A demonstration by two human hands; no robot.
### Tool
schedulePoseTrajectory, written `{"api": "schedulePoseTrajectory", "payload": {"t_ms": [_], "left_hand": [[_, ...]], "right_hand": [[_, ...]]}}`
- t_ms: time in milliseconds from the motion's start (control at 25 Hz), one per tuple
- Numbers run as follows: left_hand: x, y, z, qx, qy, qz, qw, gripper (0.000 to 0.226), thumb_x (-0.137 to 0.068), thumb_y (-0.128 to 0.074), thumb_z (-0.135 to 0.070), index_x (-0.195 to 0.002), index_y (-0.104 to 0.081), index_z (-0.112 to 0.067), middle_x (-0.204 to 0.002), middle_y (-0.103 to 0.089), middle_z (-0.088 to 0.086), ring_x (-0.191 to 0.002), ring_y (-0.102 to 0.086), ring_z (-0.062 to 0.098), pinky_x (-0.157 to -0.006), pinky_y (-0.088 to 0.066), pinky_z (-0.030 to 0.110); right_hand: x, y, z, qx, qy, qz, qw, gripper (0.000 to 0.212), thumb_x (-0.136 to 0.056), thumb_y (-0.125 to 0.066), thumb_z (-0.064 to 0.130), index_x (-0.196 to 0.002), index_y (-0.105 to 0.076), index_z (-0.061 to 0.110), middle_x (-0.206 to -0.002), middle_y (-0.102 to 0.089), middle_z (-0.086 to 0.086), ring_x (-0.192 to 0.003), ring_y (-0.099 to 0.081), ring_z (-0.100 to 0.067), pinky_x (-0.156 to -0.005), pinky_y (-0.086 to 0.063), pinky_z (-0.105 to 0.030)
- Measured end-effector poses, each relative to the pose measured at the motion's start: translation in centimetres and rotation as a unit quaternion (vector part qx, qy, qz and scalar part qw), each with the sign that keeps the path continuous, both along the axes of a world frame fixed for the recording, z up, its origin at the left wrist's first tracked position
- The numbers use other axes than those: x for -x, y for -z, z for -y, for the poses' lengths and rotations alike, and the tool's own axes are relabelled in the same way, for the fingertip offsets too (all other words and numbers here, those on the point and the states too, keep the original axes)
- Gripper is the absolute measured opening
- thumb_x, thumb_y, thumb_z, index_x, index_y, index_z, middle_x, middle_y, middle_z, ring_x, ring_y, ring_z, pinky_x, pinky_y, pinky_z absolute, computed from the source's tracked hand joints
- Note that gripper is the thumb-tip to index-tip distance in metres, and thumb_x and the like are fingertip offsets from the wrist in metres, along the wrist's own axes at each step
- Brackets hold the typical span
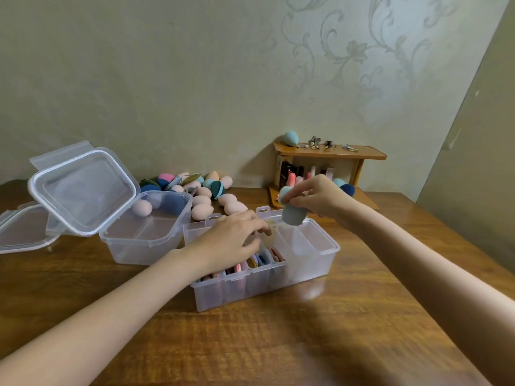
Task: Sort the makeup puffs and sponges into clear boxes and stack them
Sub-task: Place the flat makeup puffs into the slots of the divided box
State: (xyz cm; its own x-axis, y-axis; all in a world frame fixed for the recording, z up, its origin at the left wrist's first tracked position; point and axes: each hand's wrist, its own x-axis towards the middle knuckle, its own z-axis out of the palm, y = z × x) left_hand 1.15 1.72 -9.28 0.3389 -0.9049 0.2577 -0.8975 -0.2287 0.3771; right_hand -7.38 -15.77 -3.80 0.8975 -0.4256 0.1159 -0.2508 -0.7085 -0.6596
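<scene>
A clear divided box (315, 270) stands in the middle of the wooden table; several flat puffs (257, 261) stand on edge in its left compartments. My left hand (231, 240) rests over those puffs, fingers curled down at them; whether it grips one I cannot tell. Above the box's empty right compartments, my right hand (320, 197) pinches light blue sponges (291, 214). A second clear box (147, 232) with its lid (83, 190) hinged open sits to the left. A heap of pink, blue and green sponges and puffs (206, 195) lies behind both boxes.
A loose clear lid (19, 229) lies at the far left. A small wooden shelf (328, 154) with cosmetics, trinkets, a blue sponge (291, 138) on top and two more sponges (345, 188) beside it stands at the back by the wall.
</scene>
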Motion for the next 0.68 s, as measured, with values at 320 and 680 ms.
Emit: {"api": "schedulePoseTrajectory", "payload": {"t_ms": [320,680], "left_hand": [[1.6,-0.7,1.4,-0.038,0.008,0.013,0.999,0.035,-0.094,-0.048,-0.019,-0.126,-0.054,-0.029,-0.127,-0.051,-0.004,-0.117,-0.047,0.01,-0.1,-0.044,0.032],[1.5,-0.5,1.8,-0.058,0.007,0.02,0.998,0.034,-0.092,-0.049,-0.016,-0.125,-0.057,-0.023,-0.13,-0.052,-0.004,-0.118,-0.048,0.012,-0.1,-0.044,0.033]], "right_hand": [[2.2,2.4,2.9,0.009,0.076,-0.14,0.987,0.04,-0.09,-0.058,0.021,-0.128,-0.048,0.015,-0.1,-0.056,-0.008,-0.067,-0.051,-0.012,-0.049,-0.041,-0.018],[3.6,0.8,0.1,0.26,-0.022,0.029,0.965,0.041,-0.084,-0.066,0.017,-0.124,-0.059,0.009,-0.125,-0.06,-0.011,-0.098,-0.058,-0.015,-0.092,-0.049,-0.025]]}}
